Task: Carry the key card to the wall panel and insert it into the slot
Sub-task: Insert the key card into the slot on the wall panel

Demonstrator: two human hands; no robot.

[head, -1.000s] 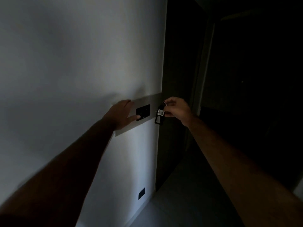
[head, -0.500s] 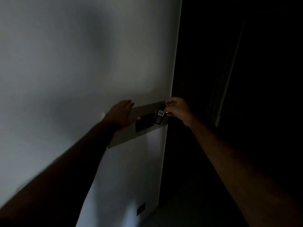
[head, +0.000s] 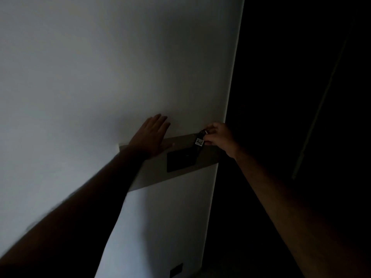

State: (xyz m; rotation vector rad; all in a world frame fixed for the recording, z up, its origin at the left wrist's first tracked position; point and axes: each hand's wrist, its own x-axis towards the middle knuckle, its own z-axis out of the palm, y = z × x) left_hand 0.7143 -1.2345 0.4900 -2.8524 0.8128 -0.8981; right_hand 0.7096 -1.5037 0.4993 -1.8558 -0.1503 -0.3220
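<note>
Since half a second ago the view has swung closer and further left, so the grey wall panel (head: 180, 157) now sits larger at the centre of the frame and the dark doorway fills the right side. The left hand (head: 149, 135) has slid up and left along the panel: its thumb no longer rests beside the black slot unit (head: 181, 162) but lies above and to the left of it. The key card (head: 199, 144) has moved from the unit's right end to its upper right corner.

The left hand is spread flat, released, fingers stretched onto the white wall (head: 100, 77) above the panel's top edge, palm over the panel's upper left corner, the forearm running down to the lower left of the frame. The right hand (head: 218, 136) reaches in from the lower right and pinches the key card by its top, near a small metal ring. The card, dark with a white label, hangs tilted against the panel, its lower end at the slot unit; whether it has entered the slot cannot be told in this dim light.
</note>
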